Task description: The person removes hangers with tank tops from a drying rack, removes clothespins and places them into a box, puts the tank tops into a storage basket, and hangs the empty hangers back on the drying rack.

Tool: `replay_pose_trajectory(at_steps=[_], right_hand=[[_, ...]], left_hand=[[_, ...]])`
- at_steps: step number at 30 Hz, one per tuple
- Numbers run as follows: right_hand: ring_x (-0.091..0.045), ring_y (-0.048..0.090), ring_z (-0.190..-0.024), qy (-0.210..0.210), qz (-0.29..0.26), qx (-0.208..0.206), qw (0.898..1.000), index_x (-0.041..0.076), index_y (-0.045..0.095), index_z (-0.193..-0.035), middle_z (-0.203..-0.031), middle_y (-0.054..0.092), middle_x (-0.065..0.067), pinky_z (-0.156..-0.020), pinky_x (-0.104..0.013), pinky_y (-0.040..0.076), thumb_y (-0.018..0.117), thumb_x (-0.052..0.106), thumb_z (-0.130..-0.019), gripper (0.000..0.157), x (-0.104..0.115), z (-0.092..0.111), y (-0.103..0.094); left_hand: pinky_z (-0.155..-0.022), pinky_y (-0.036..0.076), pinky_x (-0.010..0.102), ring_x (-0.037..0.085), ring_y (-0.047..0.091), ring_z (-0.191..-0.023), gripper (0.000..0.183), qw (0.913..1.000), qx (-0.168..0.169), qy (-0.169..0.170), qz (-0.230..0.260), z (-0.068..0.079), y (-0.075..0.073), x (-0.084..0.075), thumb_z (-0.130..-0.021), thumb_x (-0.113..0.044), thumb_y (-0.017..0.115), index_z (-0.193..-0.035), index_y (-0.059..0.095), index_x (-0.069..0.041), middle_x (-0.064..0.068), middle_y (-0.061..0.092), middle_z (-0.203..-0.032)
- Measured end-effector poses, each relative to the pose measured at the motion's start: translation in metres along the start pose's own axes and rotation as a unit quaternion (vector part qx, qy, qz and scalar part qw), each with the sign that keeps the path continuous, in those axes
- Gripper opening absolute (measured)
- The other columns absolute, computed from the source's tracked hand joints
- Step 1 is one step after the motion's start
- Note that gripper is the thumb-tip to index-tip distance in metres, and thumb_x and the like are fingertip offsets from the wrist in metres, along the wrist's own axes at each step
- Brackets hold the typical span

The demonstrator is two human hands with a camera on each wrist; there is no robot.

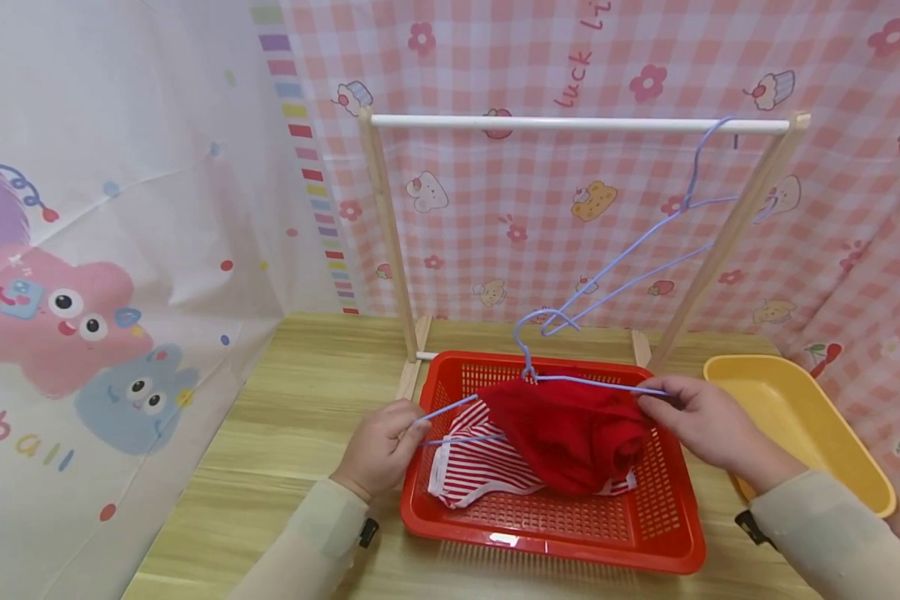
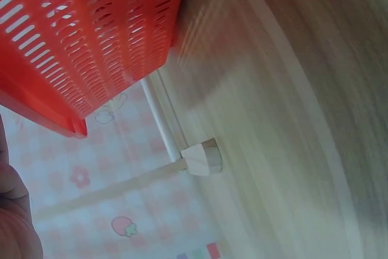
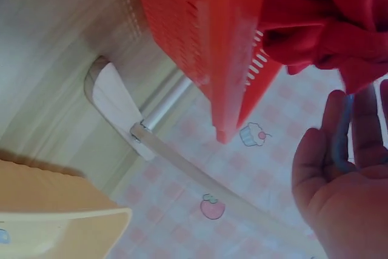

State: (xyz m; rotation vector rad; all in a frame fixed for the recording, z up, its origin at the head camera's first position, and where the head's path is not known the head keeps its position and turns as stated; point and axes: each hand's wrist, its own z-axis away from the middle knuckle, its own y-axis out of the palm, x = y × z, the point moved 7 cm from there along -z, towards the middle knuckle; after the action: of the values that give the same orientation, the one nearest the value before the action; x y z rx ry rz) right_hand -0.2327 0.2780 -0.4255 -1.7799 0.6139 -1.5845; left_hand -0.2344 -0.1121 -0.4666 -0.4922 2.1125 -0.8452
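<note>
My left hand (image 1: 387,443) grips the left end of a blue wire clothes hanger (image 1: 600,382), whose hook points up. On the right, the thumb and fingers of my right hand (image 1: 708,423) pinch the hanger's other end. A red garment (image 1: 562,433) hangs bunched on the hanger, covering its middle, low over a red plastic basket (image 1: 465,527). Beneath it in the basket lies a red-and-white striped garment (image 1: 487,458) with white trim. The right wrist view shows the red cloth (image 3: 327,25) right at the fingertips of my right hand (image 3: 345,186).
Behind the basket stands a wooden rack with a white rail (image 1: 570,123). Another blue hanger (image 1: 622,250) hangs from the rail's right end. A yellow tray (image 1: 802,417) sits on the wood-grain table (image 1: 270,467), right of the basket. Patterned cloth (image 1: 465,208) covers the back wall.
</note>
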Motion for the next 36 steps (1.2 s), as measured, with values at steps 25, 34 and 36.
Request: replay_pose_trajectory(at_steps=[25,34,36], right_hand=[[0.000,0.066,-0.088,-0.127,0.095,-0.129,0.979,0.016,0.081,-0.105,-0.100,0.080,-0.002,-0.077,-0.028,0.054,0.078,0.011,-0.095,0.012,0.046,0.002,-0.024],[-0.002,0.063,-0.082,-0.167,0.094,-0.117,0.974,0.017,0.081,-0.101,-0.093,0.077,0.004,-0.073,-0.030,0.055,0.078,0.008,-0.094,0.012,0.066,0.004,-0.011],[-0.001,0.062,-0.081,-0.163,0.087,-0.108,0.977,0.019,0.080,-0.102,-0.093,0.076,0.006,-0.072,-0.028,0.054,0.077,0.009,-0.095,0.012,0.069,0.003,-0.007]], left_hand=[[-0.080,0.060,0.034,0.014,0.066,-0.090,0.015,0.9997,-0.011,0.015,-0.014,-0.014,-0.006,-0.008,-0.102,-0.016,0.065,-0.090,0.073,-0.011,0.000,0.071,-0.096],[-0.084,0.061,0.035,0.014,0.065,-0.091,0.014,0.9992,0.021,0.002,-0.034,-0.018,0.001,-0.010,-0.103,-0.020,0.066,-0.094,0.073,-0.012,-0.001,0.072,-0.097],[-0.085,0.061,0.035,0.014,0.065,-0.091,0.013,0.9989,0.028,-0.001,-0.037,-0.018,0.002,-0.010,-0.103,-0.021,0.066,-0.095,0.072,-0.013,-0.002,0.072,-0.098]])
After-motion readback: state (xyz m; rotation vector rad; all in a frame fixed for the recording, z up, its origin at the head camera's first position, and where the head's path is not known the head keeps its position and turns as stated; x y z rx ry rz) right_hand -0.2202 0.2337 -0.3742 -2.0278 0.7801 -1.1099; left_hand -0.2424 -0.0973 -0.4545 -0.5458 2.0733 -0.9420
